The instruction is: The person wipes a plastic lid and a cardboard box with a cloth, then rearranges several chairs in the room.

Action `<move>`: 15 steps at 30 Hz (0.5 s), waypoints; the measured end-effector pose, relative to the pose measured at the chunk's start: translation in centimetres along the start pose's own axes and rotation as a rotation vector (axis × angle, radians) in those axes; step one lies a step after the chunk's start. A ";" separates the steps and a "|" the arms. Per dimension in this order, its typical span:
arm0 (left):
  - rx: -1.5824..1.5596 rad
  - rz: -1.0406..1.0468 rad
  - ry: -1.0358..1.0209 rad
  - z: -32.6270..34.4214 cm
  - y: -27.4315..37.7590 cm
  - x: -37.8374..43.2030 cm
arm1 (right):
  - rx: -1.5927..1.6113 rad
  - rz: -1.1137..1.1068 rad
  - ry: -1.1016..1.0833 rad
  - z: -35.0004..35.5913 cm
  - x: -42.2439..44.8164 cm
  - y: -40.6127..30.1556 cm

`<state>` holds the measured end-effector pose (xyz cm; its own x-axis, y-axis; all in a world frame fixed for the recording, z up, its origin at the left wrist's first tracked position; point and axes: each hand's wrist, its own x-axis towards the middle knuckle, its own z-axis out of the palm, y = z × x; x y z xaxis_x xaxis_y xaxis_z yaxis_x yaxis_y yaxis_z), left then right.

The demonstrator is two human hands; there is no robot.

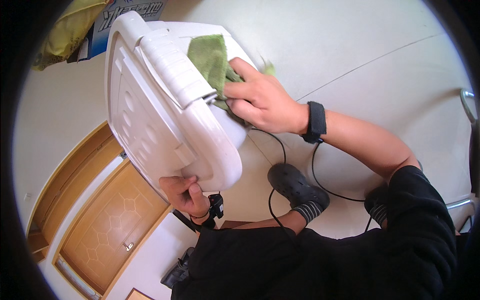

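Note:
A large white plastic storage box point(236, 45) with a lid point(150, 108) stands tilted before me, its lid facing the left side of the view. My right hand point(258, 97) presses a green cloth point(210, 56) against the box's side, close to a white latch point(176, 67) at the lid's edge. Part of the cloth is bunched under my fingers and hidden. My left hand point(185, 195) is at the lower corner of the lid, with its fingers curled on the lid's edge. A black band is on each wrist.
Black cables point(281, 140) hang near my feet, which are in black clogs point(296, 183). At the upper left are a yellow bag point(69, 33) and a blue printed carton point(99, 35). A metal chair frame point(467, 107) is at the right, and a wooden door point(112, 221) at the lower left.

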<state>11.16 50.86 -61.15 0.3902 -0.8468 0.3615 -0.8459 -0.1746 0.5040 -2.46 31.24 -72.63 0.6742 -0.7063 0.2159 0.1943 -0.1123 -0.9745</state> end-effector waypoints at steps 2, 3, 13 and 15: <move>0.042 0.017 -0.012 -0.3 -0.1 -0.2 | -0.014 -0.003 -0.028 0.2 -0.6 0.4; 0.055 0.038 -0.017 -0.3 -0.2 -0.2 | -0.014 -0.012 0.019 0.5 -0.8 0.4; 0.057 0.066 0.001 -0.1 -0.3 0.1 | 0.021 0.118 0.137 1.9 -4.1 0.0; 0.049 0.078 -0.015 -0.2 -0.2 0.1 | 0.013 -0.044 0.203 2.2 -5.3 -1.5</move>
<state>11.45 50.91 -61.10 0.3171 -0.8664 0.3859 -0.8903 -0.1317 0.4359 -4.71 36.70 -72.18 0.5072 -0.8276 0.2405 0.2311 -0.1382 -0.9631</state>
